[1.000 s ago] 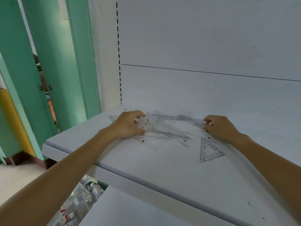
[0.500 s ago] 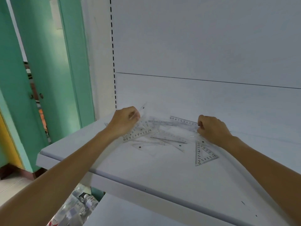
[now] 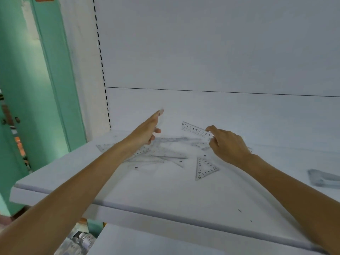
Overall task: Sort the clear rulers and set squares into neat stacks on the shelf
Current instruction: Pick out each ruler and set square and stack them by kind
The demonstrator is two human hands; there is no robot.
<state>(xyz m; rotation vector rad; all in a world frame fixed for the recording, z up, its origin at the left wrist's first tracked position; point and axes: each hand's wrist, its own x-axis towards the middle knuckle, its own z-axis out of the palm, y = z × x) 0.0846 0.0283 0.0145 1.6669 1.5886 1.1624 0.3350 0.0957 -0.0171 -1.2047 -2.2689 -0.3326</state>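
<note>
A loose pile of clear rulers and set squares [image 3: 166, 153] lies on the white shelf [image 3: 147, 192] between my hands. My right hand [image 3: 227, 144] pinches a short clear ruler [image 3: 195, 129], marked 10 to 0, by its right end and holds it tilted above the pile. My left hand [image 3: 147, 130] is raised over the pile's left side with the index finger stretched out. It holds a nearly invisible clear ruler [image 3: 161, 110]; only the tip with a dark hole shows past the fingertip. A small clear set square [image 3: 204, 169] lies apart, in front of my right hand.
A blurred stack of clear pieces [image 3: 323, 178] sits at the far right of the shelf. The white back panel [image 3: 220, 61] rises behind. Green door frames [image 3: 55, 80] stand left of the shelf. Bottles [image 3: 79, 242] lie on a lower level beneath the front edge.
Both hands rose off the pile. The right hand lifted the short numbered ruler; the left lifted a clear ruler upward. The camera moved closer.
</note>
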